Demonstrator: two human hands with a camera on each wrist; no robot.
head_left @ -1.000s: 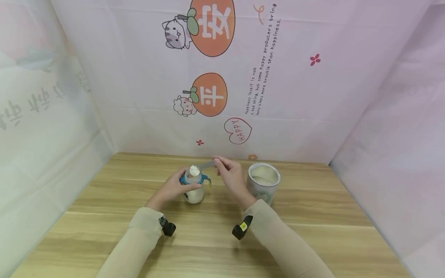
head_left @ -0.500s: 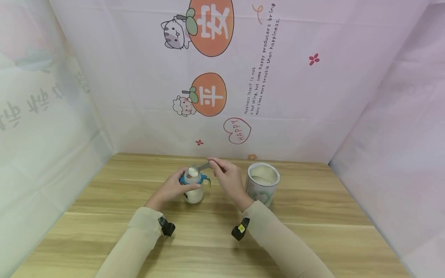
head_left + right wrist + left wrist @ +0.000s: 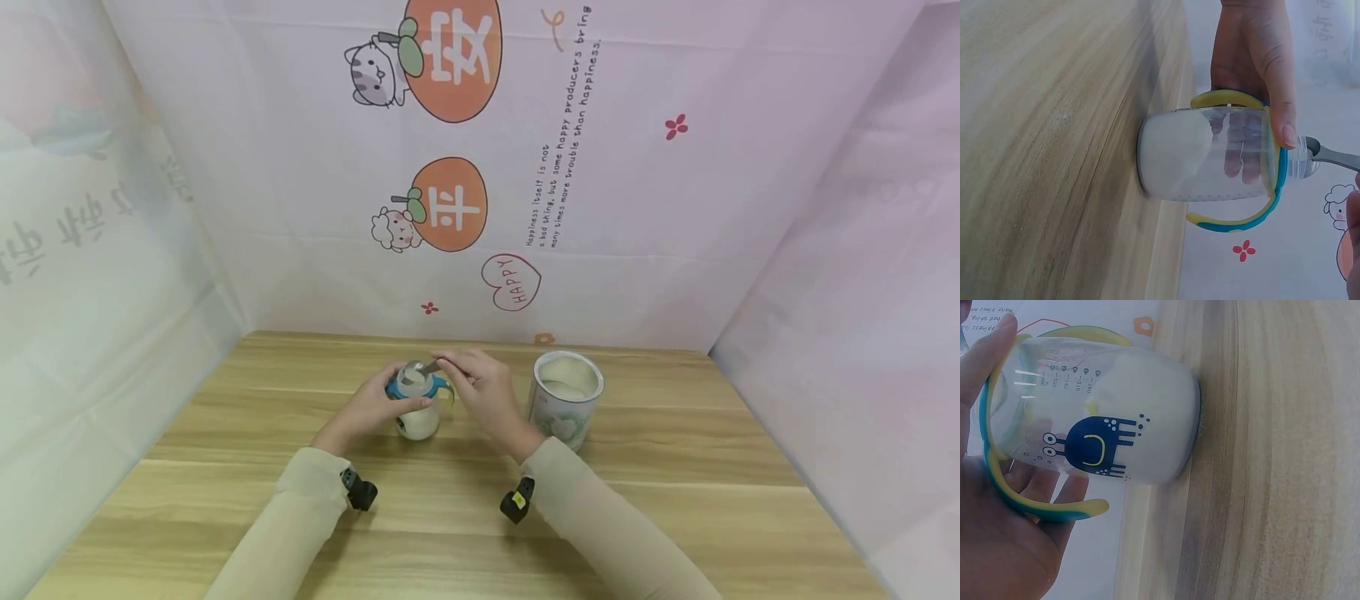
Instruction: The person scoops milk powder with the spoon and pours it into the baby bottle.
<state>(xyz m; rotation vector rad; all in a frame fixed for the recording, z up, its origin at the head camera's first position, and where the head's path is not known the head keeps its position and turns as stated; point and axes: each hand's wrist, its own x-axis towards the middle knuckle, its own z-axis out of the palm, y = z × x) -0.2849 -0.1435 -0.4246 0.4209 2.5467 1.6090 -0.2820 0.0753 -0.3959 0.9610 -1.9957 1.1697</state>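
A clear baby bottle [image 3: 417, 423] stands upright on the table, partly filled with white powder-like content. It has blue-and-yellow side handles [image 3: 1054, 512] and a dark cartoon creature on its wall. My left hand [image 3: 377, 398] grips it round the upper part, thumb in front, by the handle ring. Between thumb and fingers my right hand [image 3: 487, 396] pinches the handle of a grey scoop [image 3: 1338, 159]. The scoop's bowl is tipped at the bottle's open mouth [image 3: 414, 379]; how much powder it holds is hard to tell.
To the right of the bottle an open white can [image 3: 562, 417] with a printed side holds pale powder. Wooden table [image 3: 450, 517] runs up to a printed cloth backdrop [image 3: 615, 275], with cloth walls left and right. Each wrist wears a small black camera [image 3: 361, 492].
My right hand has moved left and turned, bringing the scoop to the bottle's mouth. The heaped powder seen on it earlier has dropped from sight. My left hand stays on the bottle.
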